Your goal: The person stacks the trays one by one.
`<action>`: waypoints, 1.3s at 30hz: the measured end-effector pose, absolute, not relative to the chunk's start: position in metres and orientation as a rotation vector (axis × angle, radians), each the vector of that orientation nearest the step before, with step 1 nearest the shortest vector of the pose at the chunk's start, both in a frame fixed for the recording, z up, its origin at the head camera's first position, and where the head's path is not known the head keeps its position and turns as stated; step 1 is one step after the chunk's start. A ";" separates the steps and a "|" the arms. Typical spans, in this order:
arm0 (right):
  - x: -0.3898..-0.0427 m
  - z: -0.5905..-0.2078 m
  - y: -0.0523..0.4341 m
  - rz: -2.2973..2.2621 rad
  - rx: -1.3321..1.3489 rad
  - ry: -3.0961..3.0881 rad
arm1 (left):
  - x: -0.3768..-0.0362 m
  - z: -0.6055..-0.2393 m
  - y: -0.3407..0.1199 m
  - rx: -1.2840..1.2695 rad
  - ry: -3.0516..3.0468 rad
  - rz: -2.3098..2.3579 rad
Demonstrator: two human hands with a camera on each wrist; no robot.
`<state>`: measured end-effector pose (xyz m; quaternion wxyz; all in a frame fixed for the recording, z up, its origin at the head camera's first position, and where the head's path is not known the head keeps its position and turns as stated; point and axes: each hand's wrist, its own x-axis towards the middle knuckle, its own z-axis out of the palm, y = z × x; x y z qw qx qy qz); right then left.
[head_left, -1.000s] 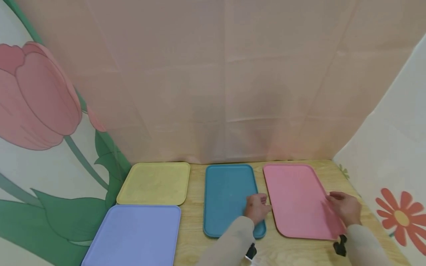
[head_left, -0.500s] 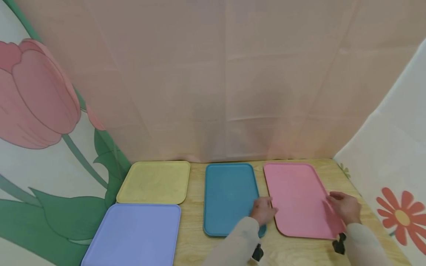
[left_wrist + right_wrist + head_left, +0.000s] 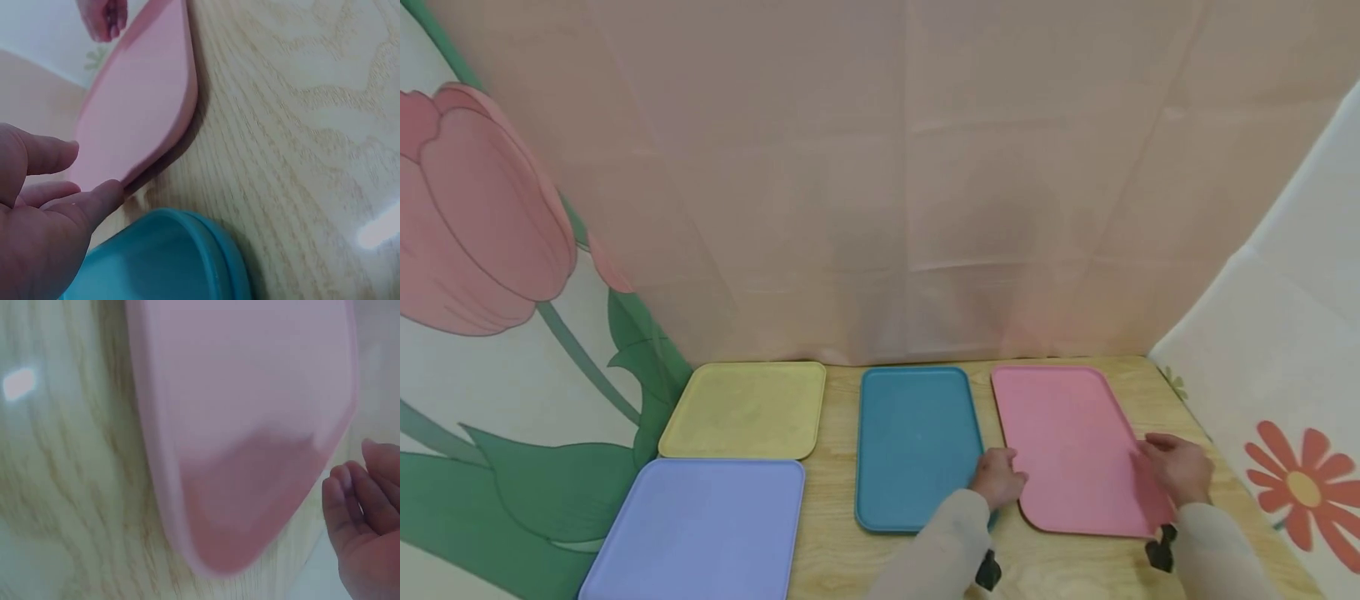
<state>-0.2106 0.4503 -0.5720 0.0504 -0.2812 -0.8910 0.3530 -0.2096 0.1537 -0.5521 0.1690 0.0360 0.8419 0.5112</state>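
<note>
Left hand (image 3: 997, 479) slid off teal tray (image 3: 913, 446) to pink tray (image 3: 1071, 446)'s left edge, fingers relaxed, touching; right hand (image 3: 1180, 468) loosely open at its right edge.

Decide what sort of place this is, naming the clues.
Probably a staged tabletop set: a light wooden table hemmed by a creased peach fabric backdrop and flower-printed cloth panels.

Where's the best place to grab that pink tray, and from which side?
Probably by its two long edges, one hand from each side. The pink tray lies flat on the wooden table, wide and shallow, so a two-sided grip under the raised rim should keep it level. The left hand is already at its left edge and the right hand at its right edge.
</note>
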 end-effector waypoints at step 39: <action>-0.208 -0.598 0.488 1.570 -1.056 -2.599 | -0.216 -0.559 0.150 -0.218 2.132 2.042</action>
